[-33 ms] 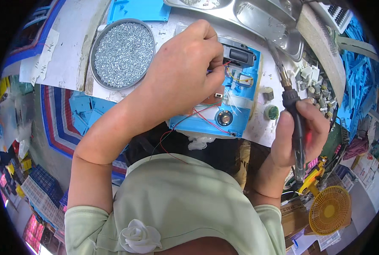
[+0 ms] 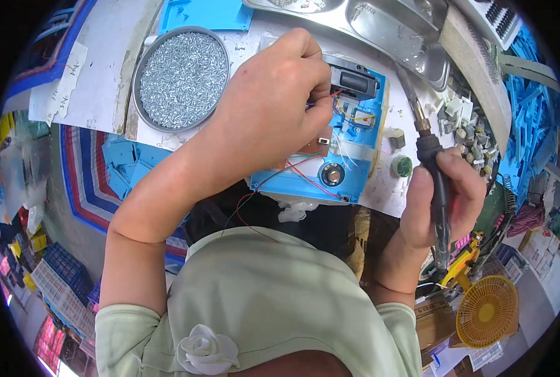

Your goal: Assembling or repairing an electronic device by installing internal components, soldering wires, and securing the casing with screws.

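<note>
My left hand (image 2: 274,100) reaches over an open blue plastic housing (image 2: 352,154), fingers pinched together. Its fingertips hide what they hold; a thin red wire (image 2: 336,93) shows right beside them. Inside the housing are a brown circuit board (image 2: 311,148), a small round speaker (image 2: 331,174), a black part (image 2: 355,81) and several coloured wires, some trailing over the near edge. In my right hand (image 2: 446,198), fingers wrapped round its dark handle, is a soldering iron (image 2: 429,147). Its metal tip points away from me, to the right of the housing.
A round tin of small metal pins or screws (image 2: 135,94) stands left. Steel trays (image 2: 396,31) lie at the back. Right of the housing sit a small green-topped pot (image 2: 402,166), a grey block (image 2: 394,138) and a pile of small parts (image 2: 465,122). A yellow fan (image 2: 487,311) stands lower right.
</note>
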Demonstrator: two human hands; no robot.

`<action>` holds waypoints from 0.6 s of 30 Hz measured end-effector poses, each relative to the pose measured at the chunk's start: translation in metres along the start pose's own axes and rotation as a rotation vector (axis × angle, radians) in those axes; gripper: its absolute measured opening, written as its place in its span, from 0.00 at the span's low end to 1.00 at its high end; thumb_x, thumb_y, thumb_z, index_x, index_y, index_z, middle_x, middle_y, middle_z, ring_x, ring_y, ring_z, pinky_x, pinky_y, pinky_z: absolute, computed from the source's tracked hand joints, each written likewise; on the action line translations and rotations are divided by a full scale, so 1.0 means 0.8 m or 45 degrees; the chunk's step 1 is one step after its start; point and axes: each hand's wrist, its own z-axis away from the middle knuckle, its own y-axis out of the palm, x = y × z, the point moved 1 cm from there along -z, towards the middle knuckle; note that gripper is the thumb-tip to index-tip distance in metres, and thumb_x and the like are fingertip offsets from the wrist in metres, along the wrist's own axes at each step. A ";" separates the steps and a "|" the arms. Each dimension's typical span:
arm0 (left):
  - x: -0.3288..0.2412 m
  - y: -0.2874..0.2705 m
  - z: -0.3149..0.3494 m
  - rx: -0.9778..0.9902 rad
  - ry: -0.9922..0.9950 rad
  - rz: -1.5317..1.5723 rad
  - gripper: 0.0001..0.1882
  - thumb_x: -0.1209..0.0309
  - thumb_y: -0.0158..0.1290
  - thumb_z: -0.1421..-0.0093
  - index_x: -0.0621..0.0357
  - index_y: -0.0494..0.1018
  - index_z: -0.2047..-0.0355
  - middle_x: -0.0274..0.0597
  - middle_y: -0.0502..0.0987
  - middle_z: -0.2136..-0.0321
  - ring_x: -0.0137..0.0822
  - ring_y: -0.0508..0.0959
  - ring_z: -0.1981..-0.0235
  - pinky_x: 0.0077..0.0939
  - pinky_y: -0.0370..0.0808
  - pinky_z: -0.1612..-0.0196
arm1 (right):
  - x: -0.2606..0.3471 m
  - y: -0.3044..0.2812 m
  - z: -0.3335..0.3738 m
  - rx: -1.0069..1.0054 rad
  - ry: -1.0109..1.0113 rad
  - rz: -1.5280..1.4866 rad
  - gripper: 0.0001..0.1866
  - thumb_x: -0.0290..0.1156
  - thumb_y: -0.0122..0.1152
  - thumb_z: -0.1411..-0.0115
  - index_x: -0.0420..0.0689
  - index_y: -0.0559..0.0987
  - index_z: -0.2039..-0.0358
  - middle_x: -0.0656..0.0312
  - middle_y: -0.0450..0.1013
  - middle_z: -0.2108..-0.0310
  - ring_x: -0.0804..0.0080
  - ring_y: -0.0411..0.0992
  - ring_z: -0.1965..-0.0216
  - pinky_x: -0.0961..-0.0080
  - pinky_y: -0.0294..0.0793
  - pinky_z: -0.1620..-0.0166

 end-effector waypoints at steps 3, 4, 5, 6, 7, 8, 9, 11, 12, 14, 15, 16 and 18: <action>0.003 0.000 0.001 -0.019 0.017 0.022 0.05 0.77 0.60 0.48 0.65 0.74 0.75 0.42 0.71 0.68 0.39 0.75 0.70 0.29 0.74 0.67 | -0.002 -0.005 0.003 0.063 -0.013 0.025 0.19 0.19 0.71 0.47 0.38 0.75 0.56 0.56 0.73 0.74 0.68 0.69 0.76 0.74 0.68 0.70; 0.004 0.000 0.001 -0.029 0.031 0.030 0.05 0.77 0.60 0.48 0.65 0.74 0.75 0.42 0.71 0.68 0.39 0.75 0.70 0.29 0.73 0.68 | 0.000 -0.007 0.002 0.098 -0.007 0.023 0.18 0.19 0.71 0.48 0.38 0.75 0.57 0.56 0.74 0.75 0.67 0.69 0.76 0.73 0.69 0.70; 0.004 -0.001 0.000 -0.032 0.032 0.037 0.05 0.77 0.60 0.48 0.65 0.75 0.74 0.42 0.71 0.68 0.39 0.75 0.70 0.29 0.73 0.68 | 0.001 -0.007 0.000 0.133 -0.001 0.021 0.17 0.19 0.71 0.48 0.39 0.76 0.58 0.57 0.74 0.76 0.67 0.70 0.77 0.72 0.69 0.70; 0.004 -0.001 0.000 -0.036 0.033 0.044 0.05 0.77 0.60 0.48 0.65 0.75 0.74 0.42 0.71 0.68 0.39 0.75 0.70 0.29 0.73 0.68 | 0.002 -0.006 -0.002 0.148 -0.039 0.042 0.17 0.18 0.71 0.49 0.39 0.77 0.59 0.58 0.74 0.78 0.66 0.70 0.79 0.72 0.69 0.72; 0.004 -0.002 0.000 -0.041 0.033 0.048 0.05 0.77 0.61 0.48 0.65 0.75 0.74 0.42 0.71 0.68 0.39 0.75 0.70 0.29 0.73 0.68 | 0.001 -0.005 0.000 0.167 -0.028 0.035 0.17 0.18 0.71 0.49 0.40 0.77 0.59 0.58 0.74 0.78 0.66 0.70 0.79 0.72 0.69 0.72; 0.004 -0.003 0.000 -0.036 0.026 0.043 0.05 0.77 0.61 0.48 0.65 0.75 0.74 0.42 0.71 0.68 0.39 0.75 0.70 0.29 0.73 0.68 | -0.001 -0.004 0.003 0.186 -0.018 0.028 0.16 0.18 0.71 0.49 0.40 0.77 0.59 0.59 0.74 0.78 0.66 0.70 0.79 0.73 0.69 0.73; 0.004 -0.003 0.000 -0.031 0.020 0.038 0.05 0.77 0.61 0.48 0.65 0.75 0.74 0.42 0.71 0.68 0.39 0.75 0.70 0.29 0.73 0.68 | -0.002 -0.004 0.006 0.205 -0.007 0.020 0.16 0.18 0.71 0.49 0.40 0.77 0.59 0.59 0.74 0.78 0.66 0.70 0.79 0.73 0.69 0.73; 0.004 -0.002 0.000 -0.028 0.015 0.047 0.05 0.78 0.61 0.48 0.65 0.75 0.74 0.42 0.71 0.68 0.40 0.75 0.70 0.30 0.73 0.67 | -0.003 -0.003 0.006 0.243 -0.035 0.031 0.16 0.19 0.71 0.49 0.40 0.77 0.59 0.59 0.73 0.79 0.66 0.70 0.79 0.74 0.68 0.74; 0.004 -0.002 0.000 -0.032 0.015 0.057 0.05 0.78 0.61 0.48 0.65 0.75 0.73 0.42 0.71 0.68 0.40 0.75 0.70 0.30 0.73 0.67 | -0.003 -0.003 0.005 0.260 -0.051 0.040 0.16 0.19 0.71 0.49 0.41 0.77 0.60 0.59 0.74 0.79 0.66 0.70 0.80 0.73 0.68 0.74; 0.004 -0.002 0.000 -0.039 0.011 0.061 0.05 0.78 0.60 0.48 0.66 0.75 0.73 0.43 0.71 0.68 0.40 0.76 0.70 0.30 0.74 0.67 | -0.005 -0.002 0.004 0.278 -0.069 0.049 0.16 0.19 0.72 0.50 0.41 0.78 0.60 0.59 0.73 0.79 0.66 0.70 0.80 0.73 0.68 0.74; 0.004 -0.002 0.001 -0.042 0.007 0.057 0.05 0.78 0.60 0.48 0.66 0.75 0.73 0.43 0.71 0.68 0.40 0.76 0.70 0.30 0.74 0.67 | -0.005 -0.001 0.005 0.280 -0.068 0.051 0.16 0.19 0.72 0.50 0.41 0.78 0.60 0.59 0.73 0.79 0.66 0.70 0.80 0.73 0.68 0.74; 0.004 -0.001 0.001 -0.045 0.003 0.052 0.04 0.78 0.60 0.48 0.66 0.75 0.73 0.43 0.71 0.68 0.40 0.76 0.70 0.30 0.74 0.67 | -0.007 0.000 0.005 0.281 -0.068 0.052 0.16 0.20 0.72 0.50 0.41 0.78 0.60 0.60 0.73 0.79 0.66 0.70 0.80 0.73 0.68 0.74; 0.004 -0.001 0.001 -0.039 -0.009 0.064 0.04 0.78 0.60 0.48 0.66 0.75 0.73 0.43 0.71 0.68 0.40 0.76 0.70 0.30 0.74 0.67 | -0.010 0.002 0.005 0.279 -0.075 0.049 0.16 0.20 0.72 0.50 0.41 0.78 0.61 0.60 0.73 0.79 0.66 0.70 0.80 0.73 0.68 0.74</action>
